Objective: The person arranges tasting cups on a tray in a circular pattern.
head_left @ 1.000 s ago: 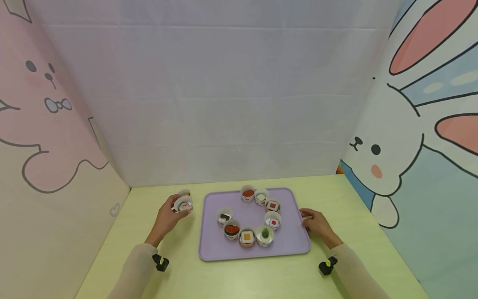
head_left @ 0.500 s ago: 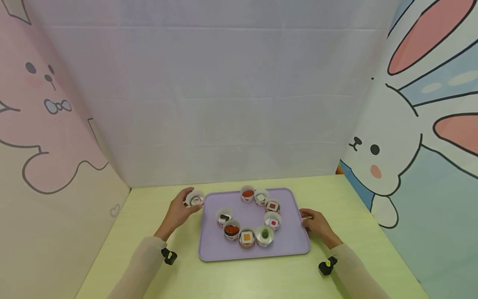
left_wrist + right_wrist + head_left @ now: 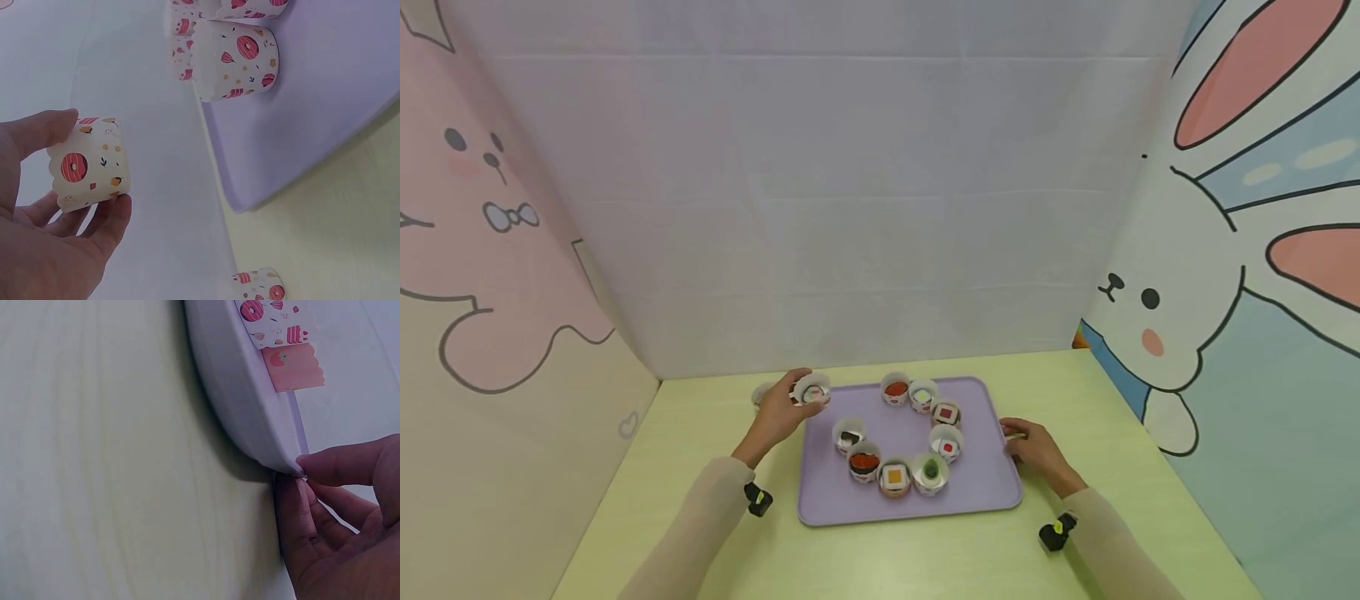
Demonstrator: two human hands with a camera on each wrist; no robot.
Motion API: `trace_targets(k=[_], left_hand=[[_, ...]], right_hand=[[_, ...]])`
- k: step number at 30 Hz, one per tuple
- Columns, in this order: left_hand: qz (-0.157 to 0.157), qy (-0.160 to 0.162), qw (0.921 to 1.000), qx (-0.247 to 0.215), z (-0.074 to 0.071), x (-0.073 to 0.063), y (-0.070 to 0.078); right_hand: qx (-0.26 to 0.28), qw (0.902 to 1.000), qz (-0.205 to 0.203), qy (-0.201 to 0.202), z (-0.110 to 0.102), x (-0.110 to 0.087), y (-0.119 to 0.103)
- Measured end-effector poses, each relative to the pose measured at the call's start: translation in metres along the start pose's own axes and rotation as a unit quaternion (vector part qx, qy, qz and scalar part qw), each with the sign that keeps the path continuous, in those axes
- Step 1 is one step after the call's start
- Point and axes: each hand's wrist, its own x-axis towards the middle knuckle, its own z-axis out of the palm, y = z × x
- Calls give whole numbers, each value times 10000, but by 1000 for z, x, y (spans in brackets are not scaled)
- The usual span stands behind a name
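My left hand (image 3: 781,419) grips a white paper baking cup (image 3: 812,390) by its sides, thumb on one side and fingers on the other. Donut and flower prints cover this cup (image 3: 90,162), and a small pale filling shows inside it from above. It is held over the back left corner of the lilac tray (image 3: 985,492). On the tray, several similar cups form a curved row open to the left, with red, white, orange and green fillings. My right hand (image 3: 1037,450) pinches the tray's right rim between thumb and fingers, close to the tabletop.
Another printed cup (image 3: 262,284) stands on the pale yellow table left of the tray, partly hidden behind my left hand in the head view. A white cloth wall (image 3: 880,250) rises behind the table, with cartoon rabbit panels (image 3: 1180,250) at the sides.
My left hand has carried the cup rightward and slightly back, from above the table to the tray's back left corner. The standing cup shows again behind it. The right hand has kept its place.
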Motion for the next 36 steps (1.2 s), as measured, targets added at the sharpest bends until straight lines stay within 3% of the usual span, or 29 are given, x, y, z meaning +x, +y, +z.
trace_targets(k=[14, 26, 36], left_hand=[[55, -296, 9995, -4, 34, 20, 18], [336, -400, 9986, 1, 62, 33, 11], [187, -509, 9985, 117, 77, 41, 6]], right_hand=[[-59, 10000, -4, 8, 0, -3, 0], [-78, 10000, -4, 59, 2, -2, 0], [-32, 10000, -15, 38, 1, -4, -3]])
